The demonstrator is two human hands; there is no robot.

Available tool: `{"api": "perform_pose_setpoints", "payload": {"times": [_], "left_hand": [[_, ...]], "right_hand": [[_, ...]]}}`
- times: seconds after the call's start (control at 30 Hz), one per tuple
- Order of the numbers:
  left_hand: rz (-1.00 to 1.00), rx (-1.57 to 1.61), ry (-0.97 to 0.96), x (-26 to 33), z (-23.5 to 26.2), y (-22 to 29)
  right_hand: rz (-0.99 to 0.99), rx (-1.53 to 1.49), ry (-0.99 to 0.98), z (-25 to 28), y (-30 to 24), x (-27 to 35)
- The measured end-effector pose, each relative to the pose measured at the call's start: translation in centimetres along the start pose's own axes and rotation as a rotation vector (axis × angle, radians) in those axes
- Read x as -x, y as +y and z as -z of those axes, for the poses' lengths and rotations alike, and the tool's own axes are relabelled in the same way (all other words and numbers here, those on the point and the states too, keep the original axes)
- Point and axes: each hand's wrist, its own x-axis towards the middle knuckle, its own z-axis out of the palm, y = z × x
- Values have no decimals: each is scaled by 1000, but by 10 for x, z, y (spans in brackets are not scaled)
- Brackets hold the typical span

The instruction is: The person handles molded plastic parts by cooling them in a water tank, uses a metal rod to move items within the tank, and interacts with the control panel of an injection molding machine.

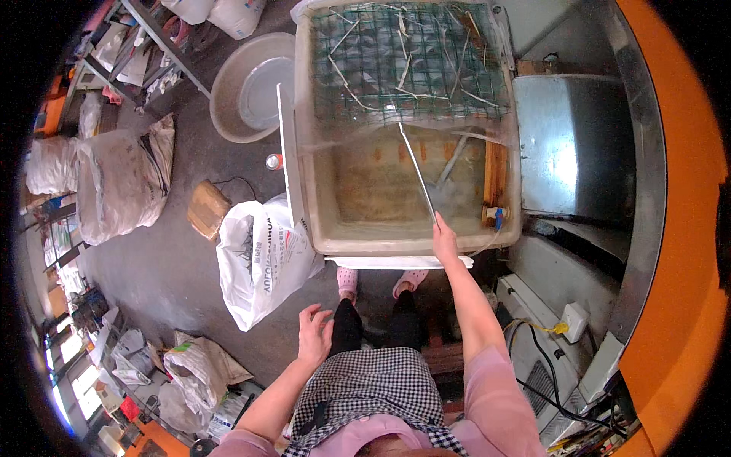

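Observation:
My right hand (445, 239) is closed around the near end of a thin pale rod (416, 169), held over a large translucent plastic tub (411, 245). The rod's far tip is at the near edge of a green mesh (365, 65). This mesh spans the far half of the tub, with several thin whitish strips lying across it. In the nearer half, brownish water seems to cover the bottom. My left hand (314, 335) hangs in front of my apron, fingers loosely bent and apart, holding nothing.
A white plastic bag (263, 266) and a brown block (208, 209) with a cord sit left of the tub. A round basin (221, 95) stands farther back. Large sacks (118, 183) line the left. Grey machinery (544, 145) and an orange panel (685, 228) border the right.

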Motion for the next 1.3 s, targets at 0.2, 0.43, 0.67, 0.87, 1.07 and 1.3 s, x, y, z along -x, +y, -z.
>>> {"api": "perform_pose_setpoints", "payload": {"times": [0.2,0.43,0.67,0.87,1.07,1.3], "left_hand": [[-20,-25,18,1,5,-3],[-61,-63,-2,21,27,6],[38,-40,-32,59,60,-12],[65,-97,48,106,80,-50],[237,7,105,131,88,-91],[269,-39,148,167,128,-170]], "right_hand": [[-76,-77,-8,-2,-7,12],[-189,-137,-119,54,-27,130],[-155,199,-152,117,-69,252],[-125,156,-238,67,-89,258],[10,94,-102,-85,-116,161],[-56,157,-164,-214,-173,112]]}}
